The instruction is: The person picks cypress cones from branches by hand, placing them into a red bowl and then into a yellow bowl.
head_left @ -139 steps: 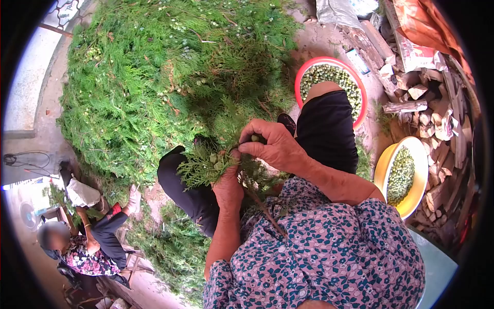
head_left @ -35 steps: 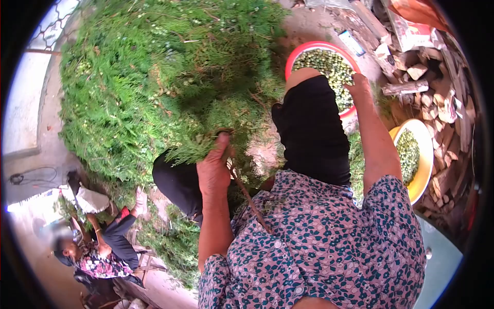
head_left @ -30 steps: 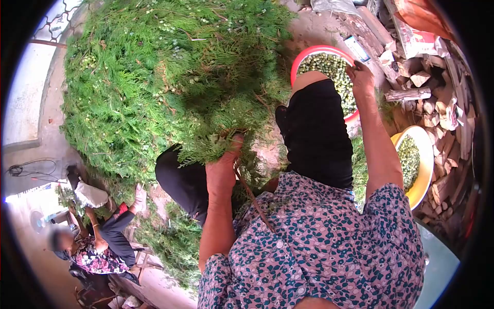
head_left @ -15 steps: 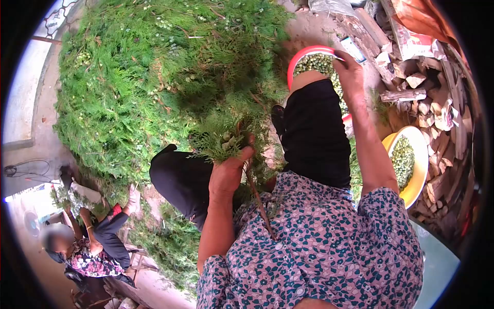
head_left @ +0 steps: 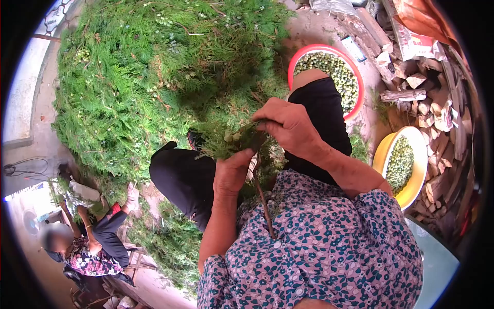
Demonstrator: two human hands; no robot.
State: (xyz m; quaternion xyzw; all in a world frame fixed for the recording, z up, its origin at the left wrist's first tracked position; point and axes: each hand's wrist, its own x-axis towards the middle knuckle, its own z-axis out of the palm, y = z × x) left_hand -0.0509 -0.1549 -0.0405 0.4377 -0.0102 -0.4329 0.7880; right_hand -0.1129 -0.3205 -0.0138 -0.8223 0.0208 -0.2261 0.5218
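In my left hand (head_left: 231, 174) is a leafy evergreen branch (head_left: 218, 141) with pale green cones among its flat sprays. The branch's bare brown stem (head_left: 263, 198) runs down against my patterned shirt. My right hand (head_left: 296, 130) reaches over to the branch from the right, thumb and fingers pinched together at its foliage. What lies between those fingertips is hidden. Past my knee stands a red-rimmed basin (head_left: 358, 77) holding many small green cones.
A large heap of cut evergreen branches (head_left: 128, 98) spreads ahead and left. A yellow basin (head_left: 381, 154) of green cones stands right, beside stacked firewood (head_left: 437, 154). Another person (head_left: 95, 252) sits at lower left, holding greenery.
My right hand has moved from the red-rimmed basin, down and left, to the branch. My left hand keeps its hold, with little movement.
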